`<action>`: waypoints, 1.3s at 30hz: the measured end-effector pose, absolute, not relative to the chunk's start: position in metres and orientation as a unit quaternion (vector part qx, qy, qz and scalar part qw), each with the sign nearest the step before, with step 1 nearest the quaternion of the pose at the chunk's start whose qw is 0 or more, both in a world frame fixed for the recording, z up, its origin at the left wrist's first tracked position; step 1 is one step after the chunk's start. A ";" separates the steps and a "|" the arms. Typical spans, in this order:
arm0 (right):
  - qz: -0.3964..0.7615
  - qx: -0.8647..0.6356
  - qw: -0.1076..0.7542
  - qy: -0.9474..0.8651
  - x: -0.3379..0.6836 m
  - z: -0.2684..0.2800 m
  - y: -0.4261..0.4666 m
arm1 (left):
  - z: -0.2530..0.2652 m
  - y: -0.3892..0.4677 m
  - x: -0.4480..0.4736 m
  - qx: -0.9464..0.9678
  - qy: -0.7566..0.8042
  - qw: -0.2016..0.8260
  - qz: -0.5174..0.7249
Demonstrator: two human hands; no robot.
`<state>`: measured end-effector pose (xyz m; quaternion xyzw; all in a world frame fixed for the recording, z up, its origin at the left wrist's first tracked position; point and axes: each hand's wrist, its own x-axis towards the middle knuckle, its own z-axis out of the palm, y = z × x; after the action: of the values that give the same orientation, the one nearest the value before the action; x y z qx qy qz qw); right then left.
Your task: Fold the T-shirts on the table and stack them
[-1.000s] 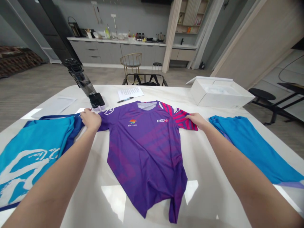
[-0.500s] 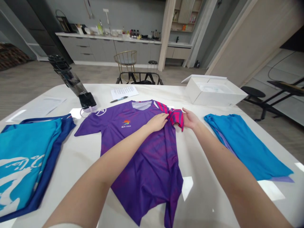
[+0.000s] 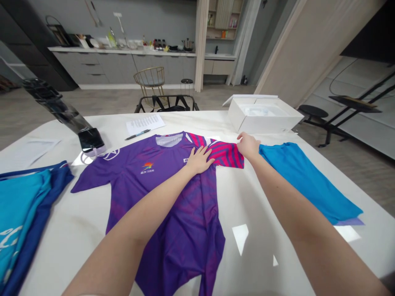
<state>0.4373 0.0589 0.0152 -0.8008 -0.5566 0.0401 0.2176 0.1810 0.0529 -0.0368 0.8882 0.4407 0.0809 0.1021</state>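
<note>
A purple polyester-look T-shirt [image 3: 182, 218] with one pink-striped sleeve lies face up across the middle of the glossy white table [image 3: 262, 246], its neckline towards the far edge; the body is creased along the striped side, and the hem runs out of view at the bottom. The left hand [image 3: 200, 160] is open, palm down with fingers spread, pressing on the chest beside the striped shoulder; the right hand [image 3: 248, 144] is closed, its curled fingers gripping the cuff of the striped sleeve; the plain purple sleeve lies spread towards the left edge.

Near that plain sleeve stands a tall black device with a partly clear column [image 3: 90, 139], a lilac loop [image 3: 101, 150] at its base; towards the left edge lie a folded teal and navy garment [image 3: 27, 193], cut off by the view, and, beyond it, a white paper sheet [image 3: 31, 151]. By the far edge lie a printed white page [image 3: 146, 122] and, just beside it, a slim dark pen [image 3: 137, 135]; an open white cardboard box [image 3: 265, 119] stands near the far right corner; a folded bright-blue garment [image 3: 308, 181] lies along the right edge, lilac cloth [image 3: 348, 221] showing under its near end.
</note>
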 end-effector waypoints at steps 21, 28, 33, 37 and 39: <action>0.156 -0.721 0.082 -0.670 0.281 -0.025 0.080 | -0.032 0.069 0.022 0.667 0.739 0.040 0.092; 0.120 -0.735 0.091 -0.661 0.315 -0.042 0.116 | -0.039 0.106 0.011 0.705 0.699 0.073 0.090; 0.100 -0.732 0.067 -0.670 0.345 -0.044 0.133 | -0.040 0.124 0.031 0.704 0.698 0.088 0.101; 0.062 -0.751 0.082 -0.652 0.363 -0.043 0.145 | -0.034 0.138 0.012 0.719 0.673 0.077 0.157; 0.022 -0.747 0.112 -0.655 0.365 -0.041 0.151 | -0.031 0.145 -0.006 0.710 0.680 0.040 0.179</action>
<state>0.3652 0.1513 -0.0410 -0.7466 -0.6554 0.0216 0.1118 -0.0060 0.1453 -0.0307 0.7098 0.6800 0.1795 0.0403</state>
